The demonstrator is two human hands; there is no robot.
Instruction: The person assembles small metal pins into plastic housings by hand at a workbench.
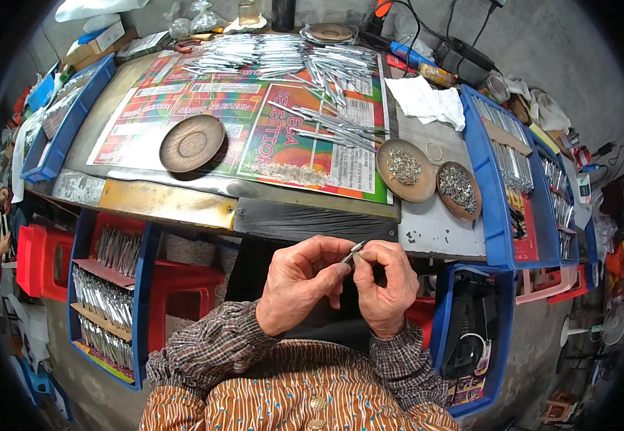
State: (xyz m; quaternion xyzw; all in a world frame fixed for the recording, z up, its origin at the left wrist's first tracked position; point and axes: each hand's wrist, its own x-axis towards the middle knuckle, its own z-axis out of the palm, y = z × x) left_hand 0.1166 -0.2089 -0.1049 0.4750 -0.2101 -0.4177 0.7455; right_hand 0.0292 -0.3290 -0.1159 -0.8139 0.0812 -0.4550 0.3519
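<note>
At the table's near edge, my left hand [301,281] and my right hand [385,284] meet fingertip to fingertip. Between them is a slim silvery metal piece [357,248], pinched by the left thumb and fingers. The right thumb and forefinger close on its end; whatever small part they may hold there is hidden. Beyond my right hand, two shallow wooden bowls stand side by side: a lighter bowl [391,188] and a darker bowl [476,208], both with small metal bits inside. Many thin silvery rods [276,54] lie at the back of the table.
A round wooden dish [192,144] rests on the printed sheet [139,144]. Blue trays flank the table, one at left [57,161] and one at right [495,223]. A white cloth [427,100] lies back right. Below are a blue crate of rods [107,309] and a red stool [190,287].
</note>
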